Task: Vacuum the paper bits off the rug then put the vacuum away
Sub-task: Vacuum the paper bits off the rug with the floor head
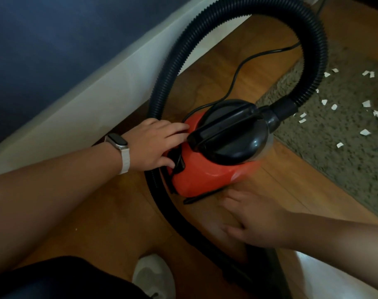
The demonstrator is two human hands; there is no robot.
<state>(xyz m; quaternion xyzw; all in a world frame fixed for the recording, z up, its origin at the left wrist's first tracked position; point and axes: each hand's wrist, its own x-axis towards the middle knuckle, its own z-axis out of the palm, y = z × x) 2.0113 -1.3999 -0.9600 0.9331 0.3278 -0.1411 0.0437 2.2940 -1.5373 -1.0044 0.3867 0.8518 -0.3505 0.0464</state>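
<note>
Vacuum, red with a black lid, is set at centre on the wooden floor. A white shoe is seen at 6 o'clock. At 4 o'clock the blurred right hand is spread loose, nothing held. At 9 o'clock the left hand is laid on the casing, fingers nearly straight. The hose is looped toward 12. Paper bits are scattered on the rug at 3 o'clock.

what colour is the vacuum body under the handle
The vacuum body is red-orange, and the handle on top is black. The head view shows it best.
</note>
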